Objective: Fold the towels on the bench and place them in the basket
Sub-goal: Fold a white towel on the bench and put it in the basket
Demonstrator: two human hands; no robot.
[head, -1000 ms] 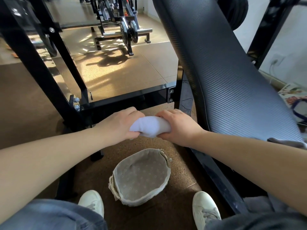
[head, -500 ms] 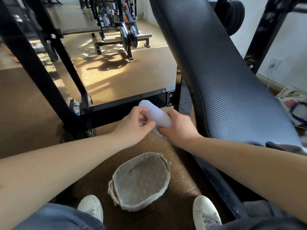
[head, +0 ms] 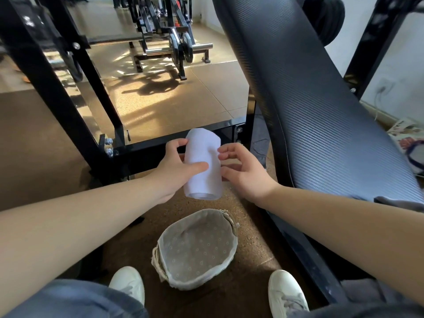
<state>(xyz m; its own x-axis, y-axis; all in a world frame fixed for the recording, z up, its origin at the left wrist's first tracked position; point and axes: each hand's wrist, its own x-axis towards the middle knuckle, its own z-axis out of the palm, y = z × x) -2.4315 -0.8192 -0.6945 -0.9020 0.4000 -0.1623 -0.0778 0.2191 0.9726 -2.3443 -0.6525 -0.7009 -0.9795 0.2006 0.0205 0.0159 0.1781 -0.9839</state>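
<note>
Noted rolled white towel [head: 204,184] in air at 12 o'clock of lined basket [head: 232,251], left hand [head: 174,173] fingers wrapped mid-roll, right hand [head: 245,173] fingers loose at 3 o'clock; judged light, soft, unroll-prone, so grip mid-roll.

towel [head: 203,166]: turned endwise | right hand [head: 243,172]: let go | left hand [head: 177,169]: grips alone

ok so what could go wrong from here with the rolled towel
1. Only the left hand really grips the rolled white towel. The right hand just touches its edge with loose fingers, so the roll could slacken or come undone.
2. The towel appears to be held ahead of the basket rather than over it. If let go now, it might hit the rim or land on the floor.
</note>
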